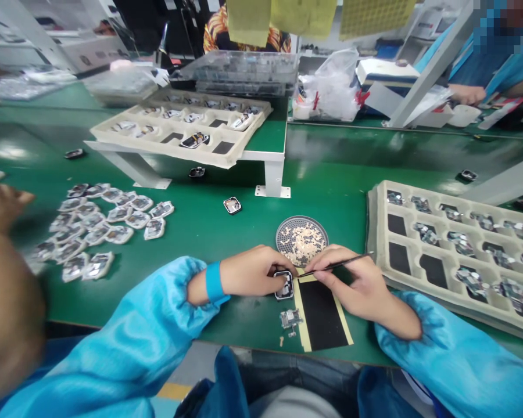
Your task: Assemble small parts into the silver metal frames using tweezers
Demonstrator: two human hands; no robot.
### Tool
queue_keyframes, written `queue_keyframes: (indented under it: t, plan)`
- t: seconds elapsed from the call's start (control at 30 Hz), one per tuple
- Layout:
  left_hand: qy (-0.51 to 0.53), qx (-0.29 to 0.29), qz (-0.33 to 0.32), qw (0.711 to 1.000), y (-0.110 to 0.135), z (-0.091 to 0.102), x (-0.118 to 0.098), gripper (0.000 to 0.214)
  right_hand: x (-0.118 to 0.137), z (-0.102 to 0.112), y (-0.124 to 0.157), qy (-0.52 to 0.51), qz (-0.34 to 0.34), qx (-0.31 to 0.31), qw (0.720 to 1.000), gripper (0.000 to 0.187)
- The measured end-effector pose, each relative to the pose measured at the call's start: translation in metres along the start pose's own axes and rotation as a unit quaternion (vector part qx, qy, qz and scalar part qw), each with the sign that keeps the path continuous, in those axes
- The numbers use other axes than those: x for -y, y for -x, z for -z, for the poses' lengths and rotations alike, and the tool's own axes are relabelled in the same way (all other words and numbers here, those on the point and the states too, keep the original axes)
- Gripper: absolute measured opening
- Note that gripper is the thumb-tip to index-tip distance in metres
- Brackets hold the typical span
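In the head view, just below the middle of the frame, the left hand [253, 270] is curled nearly closed, its fingertips pinching a small square case [283, 285] against the green table [331, 174]. The case lies at the upper left corner of a black strip with pale edges [322, 316]. The right hand [353, 281], just right of centre, has its fingers closed in a pinch on thin tweezers [336, 266], whose tip points left toward the case (whether the tip touches it cannot be told).

Just above both hands sits a round perforated dish [301, 239] holding tiny pale parts. Below the case, beside the strip's left edge, lies a small loose component [290, 319].

At the right of the frame a cream tray [377, 232] holds more parts in its compartments, several pockets showing only dark bottoms. At the left, a heap of similar cases [100, 226] is spread on the table. In the upper middle a second cream tray [169, 145] rests on a white stand, and a single case [232, 205] lies alone below it.
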State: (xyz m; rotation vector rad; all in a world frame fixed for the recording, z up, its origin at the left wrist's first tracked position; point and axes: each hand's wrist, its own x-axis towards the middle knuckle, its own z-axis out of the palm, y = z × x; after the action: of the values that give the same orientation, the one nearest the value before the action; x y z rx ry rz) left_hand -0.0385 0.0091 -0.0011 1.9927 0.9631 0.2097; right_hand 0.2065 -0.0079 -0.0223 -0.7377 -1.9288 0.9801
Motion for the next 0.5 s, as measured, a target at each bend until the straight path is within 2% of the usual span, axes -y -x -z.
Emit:
queue_keyframes:
  t: [0.13,0.5]
  plan:
    - [0.002,0.01,-0.001,1.0,0.0004,0.0001,0.0,0.032,-0.0002,-0.0045,-0.0008,0.006,0.024,0.017,1.0,0.018]
    - [0.0,0.016,0.002,1.0,0.0,-0.0008,0.001,0.031,-0.0021,-0.0047,-0.0015,0.019,0.017,0.025,0.999,0.015]
